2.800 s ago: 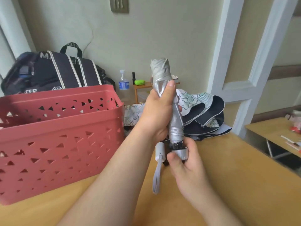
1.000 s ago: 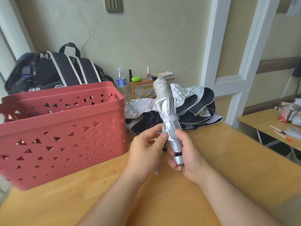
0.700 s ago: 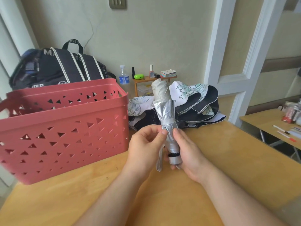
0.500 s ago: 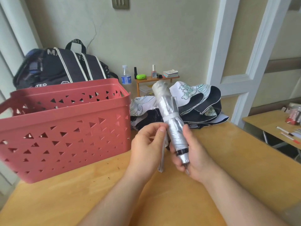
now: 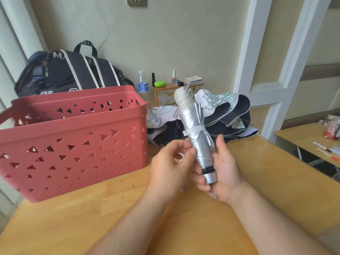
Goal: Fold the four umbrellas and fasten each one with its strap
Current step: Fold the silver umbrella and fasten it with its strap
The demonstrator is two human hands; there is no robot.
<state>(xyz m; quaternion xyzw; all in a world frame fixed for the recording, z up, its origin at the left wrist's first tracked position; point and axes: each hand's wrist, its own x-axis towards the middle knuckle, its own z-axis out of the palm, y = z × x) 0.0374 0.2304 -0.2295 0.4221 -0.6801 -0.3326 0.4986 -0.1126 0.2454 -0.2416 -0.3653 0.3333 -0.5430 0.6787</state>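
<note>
Umbrella [image 5: 197, 137] rolled tight and strapped, held upright over the table [image 5: 276, 181]

Silver roll tilted with its tip toward 11 o'clock, white strap [image 5: 193, 130] wrapped round the middle and seemingly fastened. Cradled low in the right hand [image 5: 223, 172], fingers curled round the handle end and thumb up along the cloth, likely to keep the folds from springing loose. Steadied from 9 o'clock by the left hand [image 5: 169, 162], thumb and fingertips pinching the lower cloth, probably to check or smooth the wrap. Wrist loop hidden behind the hands. At 12 o'clock beyond, a flowered black-and-white umbrella [image 5: 224, 115] heaped loose on the table, not yet folded. At 9 o'clock, a red basket [image 5: 73, 144], perhaps meant for finished ones; contents cannot be made out
</note>
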